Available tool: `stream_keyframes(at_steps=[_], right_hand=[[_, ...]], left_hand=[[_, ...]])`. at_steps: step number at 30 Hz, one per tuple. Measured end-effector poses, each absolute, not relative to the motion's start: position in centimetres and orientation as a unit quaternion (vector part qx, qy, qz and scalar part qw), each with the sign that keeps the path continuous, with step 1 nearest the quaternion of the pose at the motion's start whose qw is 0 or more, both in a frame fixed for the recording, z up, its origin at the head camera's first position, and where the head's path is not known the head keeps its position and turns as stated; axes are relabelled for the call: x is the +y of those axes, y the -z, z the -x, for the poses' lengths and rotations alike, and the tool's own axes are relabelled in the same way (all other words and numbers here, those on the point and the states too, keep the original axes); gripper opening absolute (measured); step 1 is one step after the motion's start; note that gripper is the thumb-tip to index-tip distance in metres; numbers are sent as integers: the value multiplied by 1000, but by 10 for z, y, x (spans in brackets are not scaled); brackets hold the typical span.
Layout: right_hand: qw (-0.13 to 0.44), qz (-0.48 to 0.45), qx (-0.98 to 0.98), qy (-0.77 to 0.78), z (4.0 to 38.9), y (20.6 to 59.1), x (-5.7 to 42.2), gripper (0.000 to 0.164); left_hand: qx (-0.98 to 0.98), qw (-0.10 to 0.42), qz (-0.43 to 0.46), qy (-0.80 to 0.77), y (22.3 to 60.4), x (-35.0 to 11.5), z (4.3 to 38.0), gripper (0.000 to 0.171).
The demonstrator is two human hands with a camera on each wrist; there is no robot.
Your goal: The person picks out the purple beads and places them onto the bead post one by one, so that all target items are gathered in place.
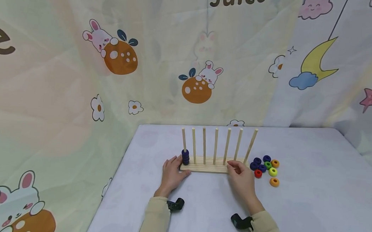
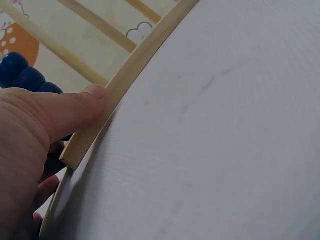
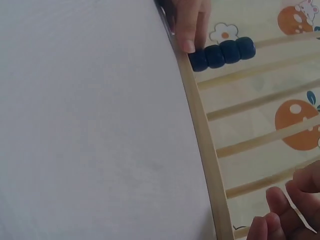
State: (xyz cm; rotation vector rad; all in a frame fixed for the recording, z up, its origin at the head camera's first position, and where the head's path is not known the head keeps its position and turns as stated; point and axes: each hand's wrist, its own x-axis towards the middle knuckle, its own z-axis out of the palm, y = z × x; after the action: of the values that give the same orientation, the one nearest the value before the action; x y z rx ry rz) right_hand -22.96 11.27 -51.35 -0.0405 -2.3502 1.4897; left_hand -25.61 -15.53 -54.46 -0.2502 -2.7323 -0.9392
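A wooden peg rack (image 1: 205, 169) with several upright rods stands on the white table. Several dark blue beads (image 1: 185, 157) are stacked on its leftmost rod. My left hand (image 1: 171, 173) grips the rack's left end, its thumb (image 2: 82, 107) along the front of the base and the other fingers partly hidden behind the end. At the rack's right part, my right hand (image 1: 242, 178) has its fingers (image 3: 280, 202) loosely bent in front of the rods. No bead shows between them. The rods beside the blue stack carry no beads.
Right of the rack lies a loose group of beads: several blue, a red bead (image 1: 258, 173), a green bead (image 1: 267, 165), a yellow bead (image 1: 273, 171) and orange ones, with one orange bead (image 1: 274, 182) nearer the front. A printed cloth (image 1: 161, 93) hangs behind the table.
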Motion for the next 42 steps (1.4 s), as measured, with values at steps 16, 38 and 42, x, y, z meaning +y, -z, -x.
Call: stream_keyframes(at_steps=[16,38,42], right_hand=[[242,110,-856,-444,236,528,154,17],[276,166,-863,-389,235,523,201,26],[253,169,-879,-368,235,524,207,27]], left_hand=[[-929,124,78,339,546,-156,258,66],[-928,120,75,346,545,-157,257,66],[-928,122,75,344,546,-157,257,66]])
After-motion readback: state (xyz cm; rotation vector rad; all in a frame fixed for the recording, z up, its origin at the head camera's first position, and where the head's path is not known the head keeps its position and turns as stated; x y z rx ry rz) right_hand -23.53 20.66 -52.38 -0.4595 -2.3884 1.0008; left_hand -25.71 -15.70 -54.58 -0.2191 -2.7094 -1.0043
